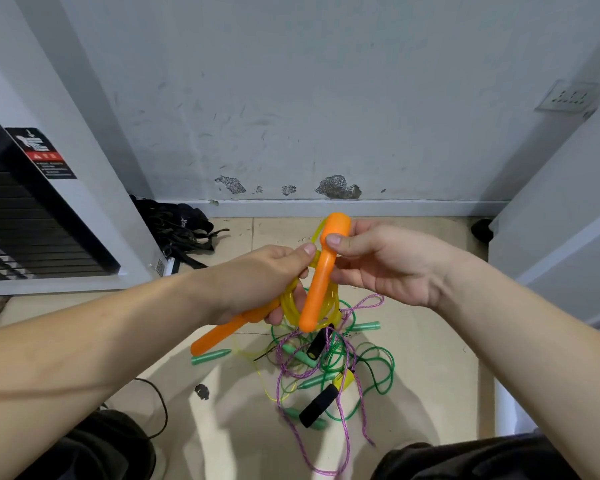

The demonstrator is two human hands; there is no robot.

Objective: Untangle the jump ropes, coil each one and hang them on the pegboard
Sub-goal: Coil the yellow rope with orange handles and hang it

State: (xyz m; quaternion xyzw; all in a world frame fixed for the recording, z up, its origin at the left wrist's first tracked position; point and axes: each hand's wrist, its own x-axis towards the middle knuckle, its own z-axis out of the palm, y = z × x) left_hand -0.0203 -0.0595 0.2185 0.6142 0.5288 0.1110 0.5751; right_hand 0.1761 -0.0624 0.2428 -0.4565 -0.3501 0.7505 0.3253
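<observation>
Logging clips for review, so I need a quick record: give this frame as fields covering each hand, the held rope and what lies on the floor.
left hand: grips yellow rope coil and lower orange handle
right hand: pinches upper orange handle
yellow rope: looped, held off the floor
floor tangle: green rope, purple rope, black handles, green handles
pegboard: not in view

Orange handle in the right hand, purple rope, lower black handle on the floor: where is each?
orange handle [316, 289], head view, middle of its shaft.
purple rope [362, 407], head view, a strand lying on the floor.
lower black handle [319, 407], head view, middle of its length.
</observation>
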